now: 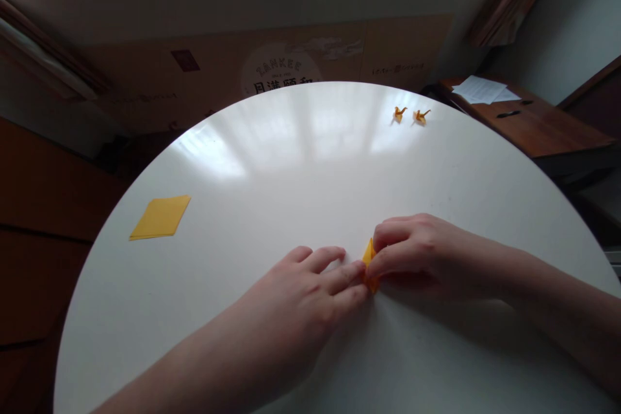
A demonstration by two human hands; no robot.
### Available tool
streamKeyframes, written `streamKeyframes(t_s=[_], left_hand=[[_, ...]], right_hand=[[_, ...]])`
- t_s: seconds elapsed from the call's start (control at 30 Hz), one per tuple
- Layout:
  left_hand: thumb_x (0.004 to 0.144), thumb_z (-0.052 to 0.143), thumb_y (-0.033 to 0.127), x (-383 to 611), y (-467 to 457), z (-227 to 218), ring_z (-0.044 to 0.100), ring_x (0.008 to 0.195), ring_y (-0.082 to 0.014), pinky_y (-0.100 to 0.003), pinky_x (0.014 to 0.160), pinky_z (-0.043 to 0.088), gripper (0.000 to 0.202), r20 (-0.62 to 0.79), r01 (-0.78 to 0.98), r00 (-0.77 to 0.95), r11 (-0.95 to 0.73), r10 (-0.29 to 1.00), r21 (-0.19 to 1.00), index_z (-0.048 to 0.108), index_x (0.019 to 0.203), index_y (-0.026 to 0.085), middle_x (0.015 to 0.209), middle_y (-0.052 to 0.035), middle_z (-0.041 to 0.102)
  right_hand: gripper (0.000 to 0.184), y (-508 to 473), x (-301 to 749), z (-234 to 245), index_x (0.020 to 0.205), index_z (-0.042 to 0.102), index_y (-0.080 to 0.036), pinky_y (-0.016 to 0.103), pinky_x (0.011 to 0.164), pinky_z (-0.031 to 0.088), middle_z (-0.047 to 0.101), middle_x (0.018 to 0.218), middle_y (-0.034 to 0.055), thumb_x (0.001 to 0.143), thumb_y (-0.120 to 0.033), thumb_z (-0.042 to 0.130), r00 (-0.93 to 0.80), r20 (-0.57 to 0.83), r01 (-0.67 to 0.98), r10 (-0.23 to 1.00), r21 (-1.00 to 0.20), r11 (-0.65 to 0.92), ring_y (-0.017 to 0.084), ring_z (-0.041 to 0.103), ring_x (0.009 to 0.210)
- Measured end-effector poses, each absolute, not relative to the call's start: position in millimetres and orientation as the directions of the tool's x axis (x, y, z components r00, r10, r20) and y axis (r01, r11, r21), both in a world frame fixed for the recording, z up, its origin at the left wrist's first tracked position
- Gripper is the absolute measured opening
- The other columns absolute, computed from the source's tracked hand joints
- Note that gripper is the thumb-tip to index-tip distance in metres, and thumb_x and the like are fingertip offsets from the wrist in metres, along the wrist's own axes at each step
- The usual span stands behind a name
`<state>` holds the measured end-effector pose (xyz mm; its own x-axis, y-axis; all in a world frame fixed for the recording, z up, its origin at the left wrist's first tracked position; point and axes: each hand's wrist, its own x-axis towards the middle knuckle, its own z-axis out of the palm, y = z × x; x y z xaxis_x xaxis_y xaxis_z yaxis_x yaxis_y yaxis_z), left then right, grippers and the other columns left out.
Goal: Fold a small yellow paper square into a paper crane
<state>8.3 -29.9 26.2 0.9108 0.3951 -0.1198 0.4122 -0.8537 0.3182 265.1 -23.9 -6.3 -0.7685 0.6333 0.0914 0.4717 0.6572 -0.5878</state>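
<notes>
A small folded piece of yellow origami paper (pixel 367 255) lies on the white table, partly covered by my fingers. My left hand (pixel 317 288) rests flat on the table with its index finger and thumb against the paper's left and near edges; its other fingers are spread. From the right, my right hand (pixel 412 249) is closed in a pinch on the paper's right side. The right fingertips hide part of the folds.
The round white table (pixel 272 194) has a curved far edge. Two folded paper cranes (pixel 398 114) stand near its back right. A stack of yellow paper squares (pixel 161 217) lies at left. Beyond is a brown wooden desk (pixel 548 119) with white papers (pixel 480 88).
</notes>
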Motion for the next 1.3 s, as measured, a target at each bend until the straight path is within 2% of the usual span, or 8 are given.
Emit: streamKeyframes(t_s=[0.17,0.33,0.57,0.8,0.97,1.3], left_hand=[[0.096,0.05,0.015,8,-28,21,0.054,0.124,-0.0227,-0.037,0.102,0.041,0.032,-0.07,0.385,0.922,-0.875,0.382,0.294,0.061,0.125,0.026,0.131,-0.0027,0.065],[0.096,0.052,0.018,11,-35,24,0.059,0.116,-0.0229,-0.036,0.098,0.045,0.033,-0.052,0.334,0.942,-0.917,0.33,0.219,0.06,0.128,0.022,0.126,-0.0078,0.066],[0.097,0.048,0.015,16,-54,29,0.06,0.111,-0.024,-0.038,0.097,0.046,0.036,-0.096,0.383,0.923,-0.912,0.372,0.147,0.056,0.132,0.016,0.122,-0.0112,0.066],[0.098,0.049,0.018,18,-47,27,0.059,0.109,-0.0236,-0.037,0.096,0.047,0.036,-0.138,0.385,0.921,-0.906,0.365,0.174,0.054,0.133,0.018,0.119,-0.0098,0.066],[0.097,0.049,0.018,22,-44,26,0.058,0.108,-0.0233,-0.037,0.094,0.048,0.034,-0.144,0.378,0.924,-0.905,0.355,0.197,0.056,0.131,0.02,0.118,-0.0089,0.064],[0.097,0.047,0.013,22,-47,18,0.059,0.107,-0.026,-0.041,0.094,0.048,0.033,-0.069,0.389,0.921,-0.904,0.382,0.177,0.059,0.127,0.018,0.115,-0.0107,0.065]], right_hand=[[0.01,-25,265,-4,0.093,0.073,-0.024,0.026,0.07,0.041,0.067,0.093,0.0021,0.092,-0.021,0.063,-0.785,0.039,0.495,0.619,-0.562,0.663,0.015,0.06,0.079],[0.012,-29,264,1,0.081,0.066,-0.02,0.027,0.07,0.04,0.063,0.093,0.0032,0.091,-0.02,0.061,-0.793,0.051,0.499,0.606,-0.516,0.696,0.016,0.055,0.08],[0.012,-28,262,2,0.081,0.065,-0.02,0.031,0.082,0.041,0.063,0.103,0.0034,0.091,-0.016,0.061,-0.798,0.088,0.47,0.596,-0.526,0.708,0.017,0.055,0.091],[0.009,-24,263,-3,0.084,0.067,-0.021,0.028,0.081,0.041,0.065,0.096,0.0008,0.09,-0.015,0.063,-0.801,0.077,0.428,0.594,-0.619,0.658,0.015,0.057,0.087],[0.01,-23,261,-4,0.083,0.067,-0.02,0.03,0.081,0.041,0.065,0.093,0.002,0.09,-0.015,0.062,-0.799,0.072,0.435,0.597,-0.617,0.656,0.015,0.057,0.084],[0.015,-22,259,0,0.08,0.066,-0.02,0.034,0.084,0.04,0.065,0.094,0.0033,0.091,-0.013,0.059,-0.785,0.026,0.479,0.619,-0.609,0.633,0.018,0.057,0.087]])
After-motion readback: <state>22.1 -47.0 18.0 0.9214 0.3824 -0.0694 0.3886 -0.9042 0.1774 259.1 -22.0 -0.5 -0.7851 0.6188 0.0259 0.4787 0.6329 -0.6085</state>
